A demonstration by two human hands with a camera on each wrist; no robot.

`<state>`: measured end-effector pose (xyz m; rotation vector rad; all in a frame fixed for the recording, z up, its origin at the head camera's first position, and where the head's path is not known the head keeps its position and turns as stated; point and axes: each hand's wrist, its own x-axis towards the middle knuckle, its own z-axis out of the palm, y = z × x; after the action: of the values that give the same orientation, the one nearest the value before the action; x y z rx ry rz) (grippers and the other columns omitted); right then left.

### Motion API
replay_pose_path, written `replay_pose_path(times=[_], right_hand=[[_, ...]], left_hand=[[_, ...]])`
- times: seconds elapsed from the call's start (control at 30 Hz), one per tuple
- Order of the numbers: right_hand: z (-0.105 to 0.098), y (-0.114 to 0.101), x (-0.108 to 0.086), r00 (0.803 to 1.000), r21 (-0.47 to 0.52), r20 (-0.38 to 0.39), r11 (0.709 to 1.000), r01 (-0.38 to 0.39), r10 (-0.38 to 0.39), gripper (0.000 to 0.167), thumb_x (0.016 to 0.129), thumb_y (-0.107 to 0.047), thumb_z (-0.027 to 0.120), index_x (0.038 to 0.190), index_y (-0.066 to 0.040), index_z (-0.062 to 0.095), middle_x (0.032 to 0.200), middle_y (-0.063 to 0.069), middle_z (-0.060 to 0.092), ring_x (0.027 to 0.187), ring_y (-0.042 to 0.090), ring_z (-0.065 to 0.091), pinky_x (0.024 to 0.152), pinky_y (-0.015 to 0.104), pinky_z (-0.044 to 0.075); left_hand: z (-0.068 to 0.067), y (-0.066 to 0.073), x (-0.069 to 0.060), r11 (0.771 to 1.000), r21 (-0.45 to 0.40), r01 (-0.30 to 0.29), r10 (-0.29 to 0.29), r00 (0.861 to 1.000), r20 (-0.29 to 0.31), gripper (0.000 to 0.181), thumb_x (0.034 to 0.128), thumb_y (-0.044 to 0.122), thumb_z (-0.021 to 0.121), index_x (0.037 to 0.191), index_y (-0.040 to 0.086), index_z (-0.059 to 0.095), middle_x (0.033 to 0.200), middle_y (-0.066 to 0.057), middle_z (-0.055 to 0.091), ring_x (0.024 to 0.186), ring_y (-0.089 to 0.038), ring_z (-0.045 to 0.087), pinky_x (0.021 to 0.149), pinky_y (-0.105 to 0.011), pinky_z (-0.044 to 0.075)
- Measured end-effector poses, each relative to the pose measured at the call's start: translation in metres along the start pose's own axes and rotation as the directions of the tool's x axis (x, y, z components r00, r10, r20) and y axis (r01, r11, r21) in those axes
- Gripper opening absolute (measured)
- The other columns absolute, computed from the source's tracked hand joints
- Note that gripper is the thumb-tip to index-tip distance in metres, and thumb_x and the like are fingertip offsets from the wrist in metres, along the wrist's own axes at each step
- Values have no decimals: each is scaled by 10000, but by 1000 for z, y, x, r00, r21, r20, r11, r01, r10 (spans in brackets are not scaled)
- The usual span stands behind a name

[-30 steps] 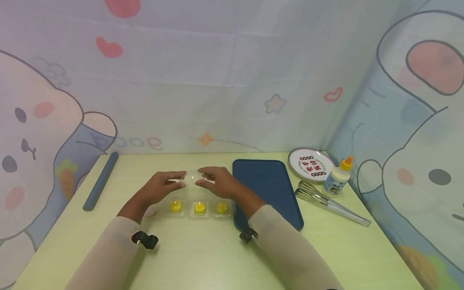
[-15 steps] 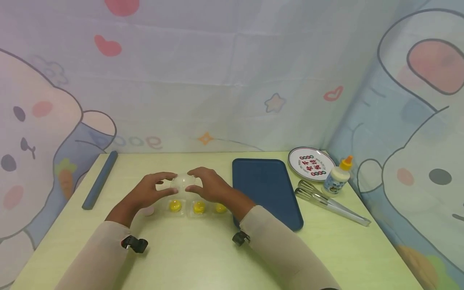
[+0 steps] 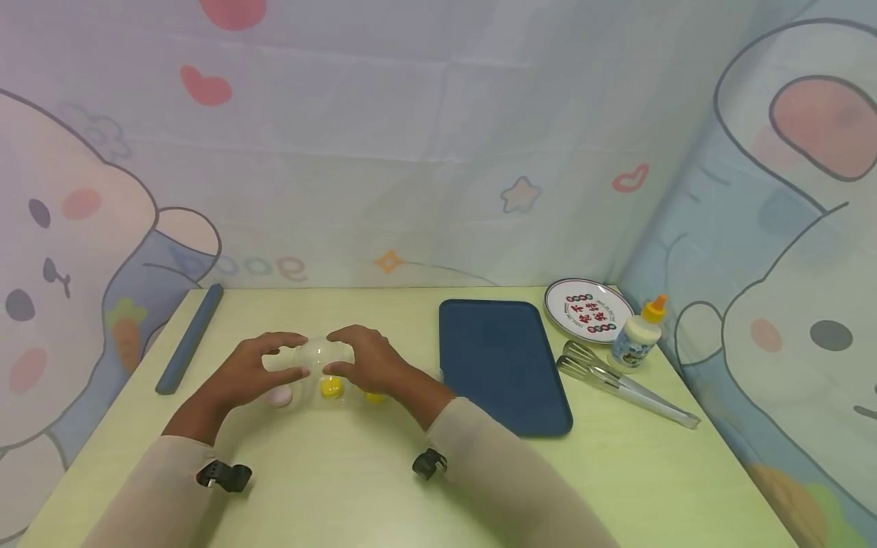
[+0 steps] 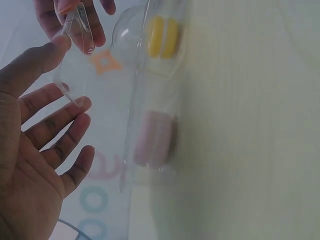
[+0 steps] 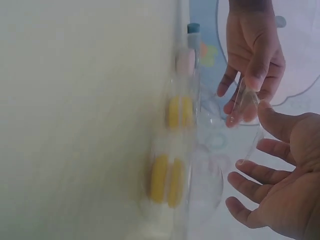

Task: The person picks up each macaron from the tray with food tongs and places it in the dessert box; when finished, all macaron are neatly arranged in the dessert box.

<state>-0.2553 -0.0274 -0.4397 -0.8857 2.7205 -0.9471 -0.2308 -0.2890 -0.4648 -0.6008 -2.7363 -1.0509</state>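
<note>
Both hands hold a clear plastic dome lid point(image 3: 320, 352) by opposite edges, above the row of macarons. My left hand point(image 3: 243, 373) pinches its left edge between thumb and fingers; my right hand point(image 3: 373, 361) pinches the right edge. Below lies a yellow macaron point(image 3: 332, 387) in clear packaging, with a second yellow macaron point(image 5: 168, 181) beside it, each under a clear dome in the right wrist view. The pink macaron point(image 4: 155, 139) sits at the left end, in a clear base with no dome visible over it. My right hand and forearm hide the row's right end in the head view.
A dark blue tray point(image 3: 503, 365) lies right of the hands. Beyond it are a printed white plate point(image 3: 589, 310), metal tongs point(image 3: 626, 384) and a bottle point(image 3: 636, 342) with a yellow and orange cap. A blue-grey rod point(image 3: 190, 339) lies at the left edge.
Both hands have moved left with the dome lid, from above the yellow macarons toward the pink one. The tray, tongs, plate and bottle have stayed in place.
</note>
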Motion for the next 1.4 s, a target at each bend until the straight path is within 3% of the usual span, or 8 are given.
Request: replay_pose_path(times=[0.13, 0.37, 0.5, 0.63, 0.87, 0.97, 1.2, 1.4], right_hand=[[10, -5, 2, 1000, 15, -8, 1000, 5, -4, 584, 1032, -339, 783, 1567, -191, 601, 1633, 5, 585, 1532, 223, 545, 1275, 537, 422], [28, -12, 7, 999, -22, -47, 1000, 11, -12, 597, 985, -333, 836, 1540, -230, 640, 1605, -46, 618, 1521, 213, 519, 1123, 515, 380], [38, -18, 7, 999, -32, -51, 999, -10, 8, 600, 970, -323, 852, 1528, -236, 651, 1599, -56, 619, 1516, 214, 503, 1156, 549, 340], [46, -22, 8, 998, -48, -57, 999, -23, 21, 587, 967, -319, 855, 1516, -251, 660, 1588, -72, 625, 1505, 206, 504, 1172, 554, 327], [55, -25, 11, 998, -74, -56, 997, -29, 25, 571, 963, -342, 858, 1502, -296, 676, 1575, -102, 635, 1501, 176, 503, 1148, 518, 328], [58, -26, 12, 998, -88, -52, 996, -29, 24, 566, 960, -355, 859, 1496, -322, 680, 1576, -115, 633, 1501, 167, 503, 1144, 513, 328], [65, -30, 14, 998, -88, -52, 995, -46, 42, 566, 936, -374, 881, 1470, -353, 695, 1546, -158, 646, 1495, 156, 492, 1188, 575, 296], [71, -30, 15, 996, -120, -56, 990, -73, 66, 564, 922, -400, 894, 1453, -379, 705, 1491, -199, 678, 1474, 129, 499, 1195, 573, 294]], left_hand=[[-3, -6, -7, 1000, 18, 1, -1, 1000, -28, 505, 930, 224, 889, 1389, 82, 733, 1451, -170, 722, 1324, -356, 669, 1057, -567, 569], [-10, -13, -22, 1000, 0, 17, -17, 999, -44, 532, 914, 247, 907, 1408, 146, 735, 1464, -141, 718, 1264, 182, 470, 1029, -308, 520], [-12, -17, -29, 1000, 5, 11, -11, 999, -45, 557, 890, 229, 925, 1401, 112, 737, 1454, -163, 720, 1249, 241, 405, 1040, -391, 527], [-14, -20, -34, 999, 14, 32, -31, 999, -37, 568, 888, 231, 924, 1400, 79, 731, 1466, -185, 707, 1297, 122, 480, 1063, -616, 532], [-16, -23, -43, 998, 23, 63, -63, 998, -8, 566, 919, 235, 896, 1416, 42, 704, 1486, -253, 671, 1390, -534, 574, 1068, -754, 495], [-16, -25, -47, 998, 63, 25, -23, 999, -27, 562, 903, 217, 908, 1397, 38, 711, 1459, -250, 692, 1363, -553, 604, 1059, -685, 527], [-16, -27, -55, 989, 138, -54, 66, 994, -85, 542, 862, 186, 939, 1357, 78, 748, 1384, -178, 758, 1293, -304, 685, 996, -38, 380], [-16, -28, -56, 992, 124, -11, 13, 1000, -16, 554, 912, 207, 901, 1402, 35, 709, 1439, -214, 719, 1359, -395, 655, 1077, -439, 552]])
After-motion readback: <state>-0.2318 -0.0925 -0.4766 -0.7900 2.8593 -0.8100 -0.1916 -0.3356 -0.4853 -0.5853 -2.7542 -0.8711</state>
